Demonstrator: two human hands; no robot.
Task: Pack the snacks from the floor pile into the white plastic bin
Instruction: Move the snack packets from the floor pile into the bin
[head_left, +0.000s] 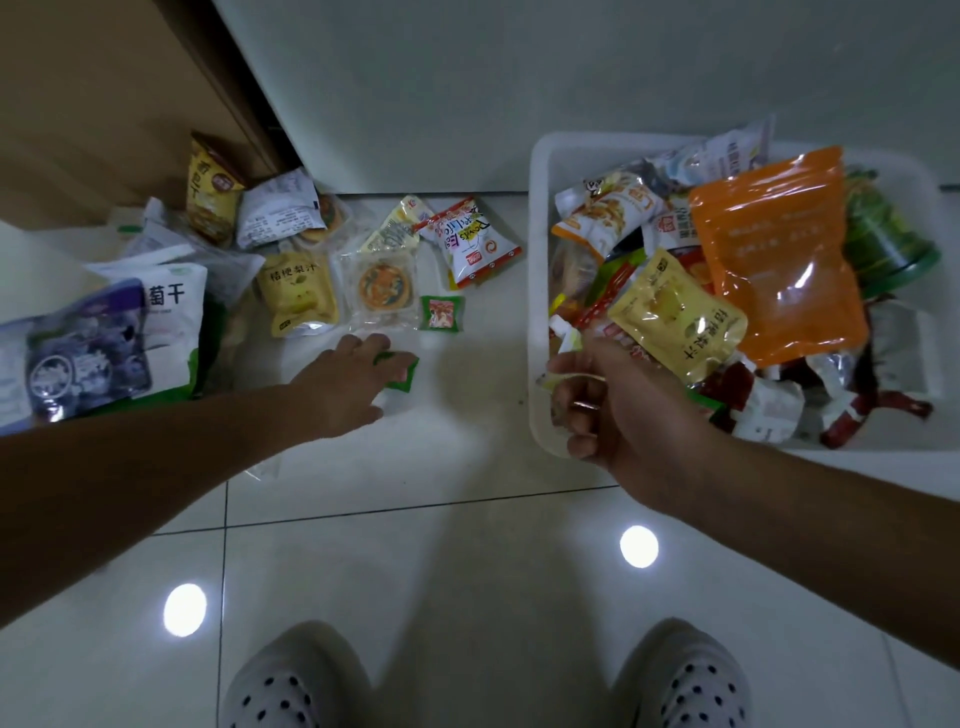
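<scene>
The white plastic bin (540, 291) stands on the floor at the right, heaped with snack packets; an orange pouch (779, 260) and a yellow pouch (675, 317) lie on top. The floor pile spreads at the left: a yellow juice pouch (298, 293), a clear-wrapped mooncake (384, 288), a small green packet (441, 313), a white and red packet (470, 241). My left hand (348, 382) reaches down and its fingers close on a small green packet (402, 371) on the tile. My right hand (618, 400) hovers over the bin's near-left corner, pinching a small pale yellowish packet (563, 374).
Large white and purple bags (104, 338) lie at the far left beside a wooden door frame (228, 88). A white wall runs behind the pile and bin. My two feet in spotted slippers (296, 680) stand on glossy tiles below.
</scene>
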